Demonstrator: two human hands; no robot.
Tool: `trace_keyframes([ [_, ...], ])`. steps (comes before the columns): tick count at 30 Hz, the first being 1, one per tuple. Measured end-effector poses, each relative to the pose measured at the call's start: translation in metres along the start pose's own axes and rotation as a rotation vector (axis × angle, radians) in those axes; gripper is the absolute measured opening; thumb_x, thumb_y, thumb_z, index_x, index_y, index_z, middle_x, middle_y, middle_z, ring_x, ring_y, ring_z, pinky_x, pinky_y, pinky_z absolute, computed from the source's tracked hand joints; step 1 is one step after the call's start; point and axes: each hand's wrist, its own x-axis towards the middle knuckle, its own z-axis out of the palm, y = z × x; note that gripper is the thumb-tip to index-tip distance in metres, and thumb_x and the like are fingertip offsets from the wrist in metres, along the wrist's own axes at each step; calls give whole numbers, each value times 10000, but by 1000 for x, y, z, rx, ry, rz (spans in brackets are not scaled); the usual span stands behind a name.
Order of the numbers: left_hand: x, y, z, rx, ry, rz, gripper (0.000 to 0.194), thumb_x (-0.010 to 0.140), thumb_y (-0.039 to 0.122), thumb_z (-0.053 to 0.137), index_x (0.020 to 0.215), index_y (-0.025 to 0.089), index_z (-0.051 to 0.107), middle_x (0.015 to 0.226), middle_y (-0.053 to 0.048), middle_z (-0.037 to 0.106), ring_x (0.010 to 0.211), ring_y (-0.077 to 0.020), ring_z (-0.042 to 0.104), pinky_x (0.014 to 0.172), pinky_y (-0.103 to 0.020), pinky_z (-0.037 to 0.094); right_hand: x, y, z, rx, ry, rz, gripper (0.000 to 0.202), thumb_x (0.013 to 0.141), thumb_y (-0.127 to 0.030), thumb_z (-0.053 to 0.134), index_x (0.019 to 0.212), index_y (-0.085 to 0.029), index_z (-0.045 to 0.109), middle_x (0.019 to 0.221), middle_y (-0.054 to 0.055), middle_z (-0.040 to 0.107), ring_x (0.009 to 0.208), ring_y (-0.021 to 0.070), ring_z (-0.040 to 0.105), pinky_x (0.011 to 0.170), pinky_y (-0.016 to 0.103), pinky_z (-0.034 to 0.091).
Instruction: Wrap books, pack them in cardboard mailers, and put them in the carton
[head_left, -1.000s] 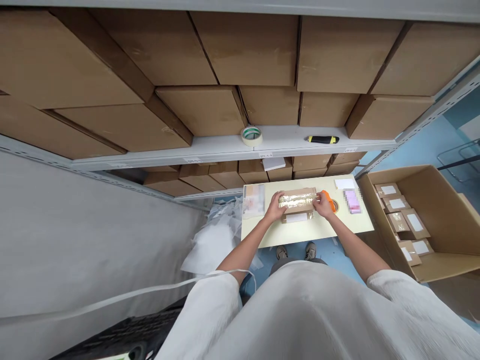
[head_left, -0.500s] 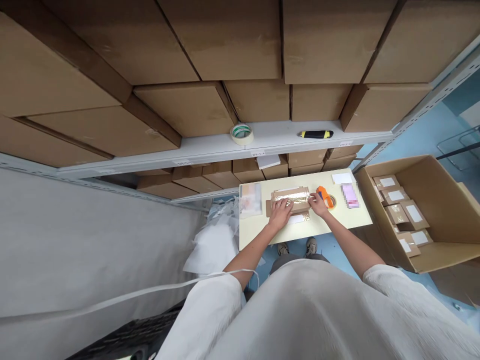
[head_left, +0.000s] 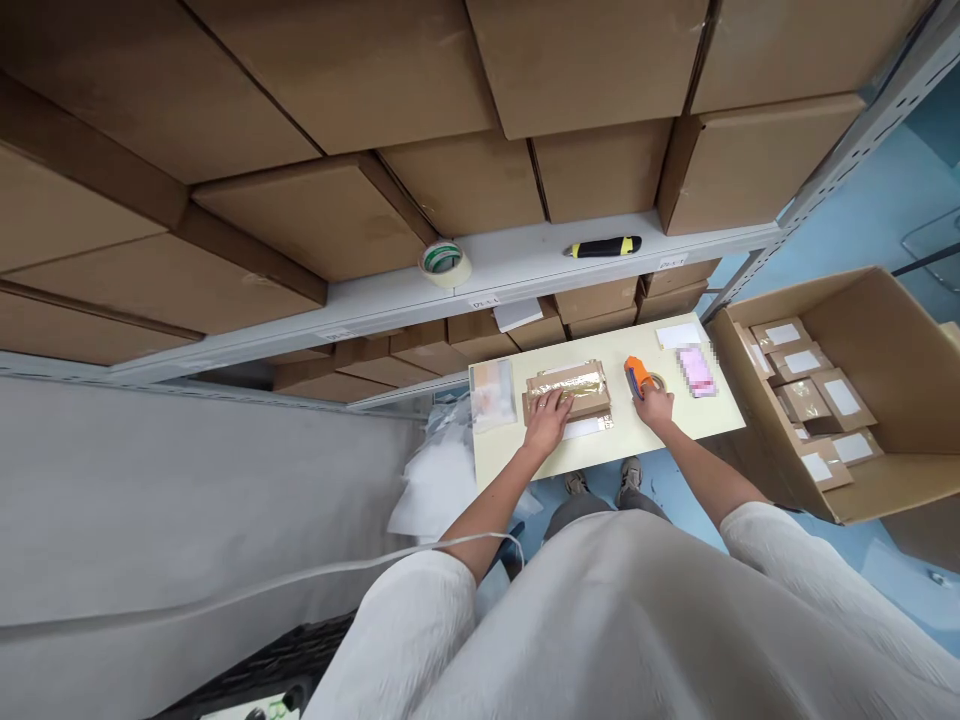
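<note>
A small cardboard box [head_left: 589, 393] with shiny clear tape across its top lies on the pale table [head_left: 499, 460]. Resting flat on its left part is my left hand [head_left: 548, 420], fingers spread. My right hand [head_left: 655, 405] is wrapped round the handle of an orange tape dispenser [head_left: 637, 372], which carries a roll of tape. White paper [head_left: 581, 428] shows at the near edge of the box. Right of the dispenser are a pink item [head_left: 697, 371], partly pixelated, and a white sheet [head_left: 679, 336].
A large open carton [head_left: 892, 400] holding several labelled small boxes stands to the right. Ahead, a shelf [head_left: 525, 250] carries cartons, a tape roll [head_left: 445, 263] and a cutter [head_left: 604, 247]. Plastic bags [head_left: 492, 393] lie at the table's left. A white cable [head_left: 300, 577] crosses at left.
My right hand has left the box's right end and closed on the dispenser. My left hand stays on the box. The camera view has shifted and tilted.
</note>
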Motion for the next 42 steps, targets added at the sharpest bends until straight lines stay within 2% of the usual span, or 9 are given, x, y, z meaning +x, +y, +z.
trace_keyframes([
  [6,1,1,-4,29,-20,1,458,1029,372,560,1471,331,672,1603,-128,574,1550,-376,420,1333,-625,194,0,-5,-7,-37,33,-13,243,963,-279,579,1175,-201,667,1169,196,668,1278,404,513,1086,581,354],
  [11,2,-2,-7,39,-40,12,444,1041,380,526,1449,320,689,1612,-136,564,1540,-377,436,1321,-629,189,2,-18,-37,42,135,44,358,967,-326,504,1228,-184,703,1149,192,700,1230,397,555,1116,590,350],
  [15,4,-6,-7,15,-35,31,444,1026,358,530,1439,324,691,1599,-135,585,1533,-376,454,1310,-634,213,12,-46,-74,268,204,23,377,935,-392,445,1118,-224,728,1041,110,731,1126,336,597,1082,494,414],
  [19,7,-8,-9,-1,-17,33,469,1019,351,510,1454,296,677,1571,-133,618,1520,-358,484,1310,-617,270,16,-91,-95,561,31,-198,271,847,-434,492,874,-233,673,904,38,699,953,260,601,883,349,483],
  [24,6,-14,-16,-22,-4,79,481,983,319,537,1437,268,686,1522,-126,650,1490,-332,522,1306,-578,334,4,-141,-77,609,-225,-337,243,774,-444,538,807,-228,644,836,14,649,882,222,566,806,313,460],
  [28,-1,-21,-19,-29,80,26,433,949,294,590,1358,276,733,1466,-131,681,1492,-364,509,1317,-625,270,1,-152,-60,547,-319,-313,228,722,-453,544,750,-237,610,753,-2,576,800,202,513,740,303,408],
  [35,-4,-29,-28,-157,165,-88,337,951,230,581,1223,257,777,1376,-110,736,1395,-345,602,1251,-604,380,7,-148,-68,418,-355,-324,261,762,-476,539,814,-241,638,800,4,621,836,216,541,773,317,440],
  [39,15,-27,-39,-393,272,-204,320,1009,288,560,1265,249,748,1367,-104,747,1300,-302,678,1169,-519,506,2,-146,-72,167,-302,-312,291,892,-513,517,908,-265,669,891,25,684,951,267,591,888,380,485],
  [42,31,-24,-45,-605,291,-296,305,1018,309,563,1259,223,729,1306,-123,777,1204,-280,736,1121,-490,548,-4,-144,-73,-9,-248,-329,398,942,-635,556,1037,-270,682,1004,71,710,1048,319,606,955,446,491],
])
